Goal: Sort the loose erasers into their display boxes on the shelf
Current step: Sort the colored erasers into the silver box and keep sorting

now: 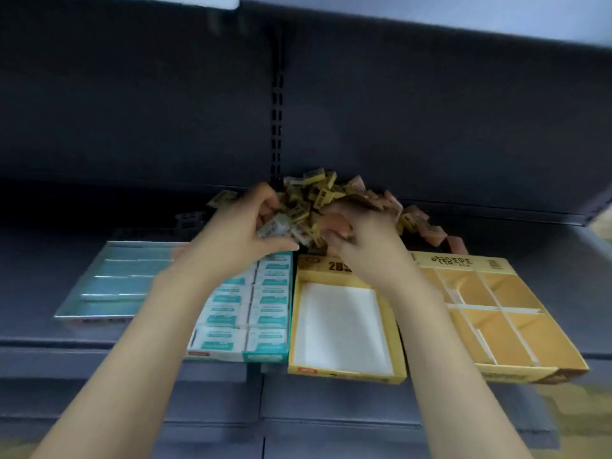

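Shelf point(463, 226): dark, four display boxes in front
Pile point(318, 197): mixed erasers
Left hand point(238, 226): grip holding several erasers
Right hand point(361, 240): grip curled in pile — contents unclear
Tip: pull one kind per box — yellow box point(394, 329) empty

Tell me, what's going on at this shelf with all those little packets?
A person is sorting a pile of loose erasers at the back of a shelf into display boxes. Both hands are in the pile: the left hand holds a few wrapped erasers, the right hand is picking at more. In front, the teal box is filled, while the yellow box and the divided orange box sit empty.
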Motion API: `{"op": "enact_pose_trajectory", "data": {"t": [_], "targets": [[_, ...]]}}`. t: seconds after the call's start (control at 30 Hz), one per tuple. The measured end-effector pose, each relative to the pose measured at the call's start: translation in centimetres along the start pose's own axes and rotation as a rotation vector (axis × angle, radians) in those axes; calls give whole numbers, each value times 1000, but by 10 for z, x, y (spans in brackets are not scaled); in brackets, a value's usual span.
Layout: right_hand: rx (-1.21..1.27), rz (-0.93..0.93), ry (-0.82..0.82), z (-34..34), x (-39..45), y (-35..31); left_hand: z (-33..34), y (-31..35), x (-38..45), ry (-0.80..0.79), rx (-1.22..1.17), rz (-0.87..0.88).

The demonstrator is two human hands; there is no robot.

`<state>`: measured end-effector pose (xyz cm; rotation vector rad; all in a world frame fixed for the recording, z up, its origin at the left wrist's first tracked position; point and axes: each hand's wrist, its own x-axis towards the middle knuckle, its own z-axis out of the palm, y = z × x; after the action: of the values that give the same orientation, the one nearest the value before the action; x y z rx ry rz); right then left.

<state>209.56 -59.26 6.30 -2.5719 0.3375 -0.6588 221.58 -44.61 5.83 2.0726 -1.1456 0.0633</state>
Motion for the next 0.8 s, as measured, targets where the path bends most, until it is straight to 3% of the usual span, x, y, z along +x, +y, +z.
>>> {"op": "enact_pose_trajectory", "data": {"t": [0.2, 0.37, 0.8], "targets": [[145, 85, -36, 47, -4, -51, -51, -40, -48, 42, -11, -117], [179, 24, -52, 80, -2, -89, -88, -78, -82, 103, -71, -202], [273, 145, -9, 126, -12, -127, -124, -131, -119, -15, -351, -275]]}}
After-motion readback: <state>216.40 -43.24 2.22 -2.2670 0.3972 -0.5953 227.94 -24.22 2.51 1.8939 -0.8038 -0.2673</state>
